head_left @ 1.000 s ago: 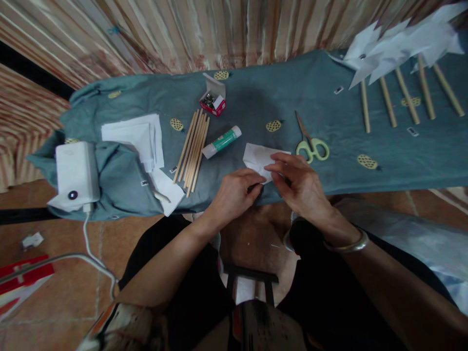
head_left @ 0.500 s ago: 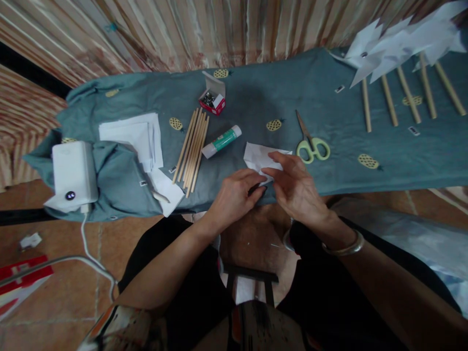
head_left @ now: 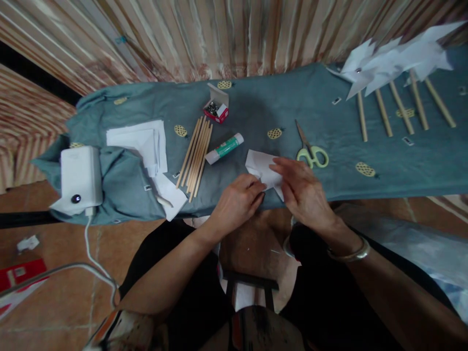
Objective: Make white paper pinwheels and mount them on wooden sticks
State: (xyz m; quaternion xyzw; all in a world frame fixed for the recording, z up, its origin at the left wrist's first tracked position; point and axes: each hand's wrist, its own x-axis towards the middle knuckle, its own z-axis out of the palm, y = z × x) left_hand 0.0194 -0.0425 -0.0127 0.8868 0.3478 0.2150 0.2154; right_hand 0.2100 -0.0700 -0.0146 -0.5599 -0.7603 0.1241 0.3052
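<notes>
My left hand [head_left: 237, 202] and my right hand [head_left: 302, 187] meet over a folded white paper piece [head_left: 260, 165] at the near edge of a table covered with blue-grey cloth [head_left: 256, 109]. Both hands have their fingers closed on the paper, the left at its near corner, the right on its right side. A glue stick [head_left: 224, 147] lies just beyond the left hand. Green-handled scissors [head_left: 310, 148] lie right of the paper. A metal bangle sits on my right wrist.
A bundle of wooden sticks [head_left: 195, 152] lies left of the glue, a red box of pins [head_left: 217, 108] behind it. White paper sheets [head_left: 141, 141] and a white device [head_left: 79, 178] with a cable are at the left. Finished paper pinwheels [head_left: 387, 66] on sticks lie far right.
The view shifted down a little. My right hand slid slightly along the paper and the paper's fold turned; my left hand stayed at the near corner.
</notes>
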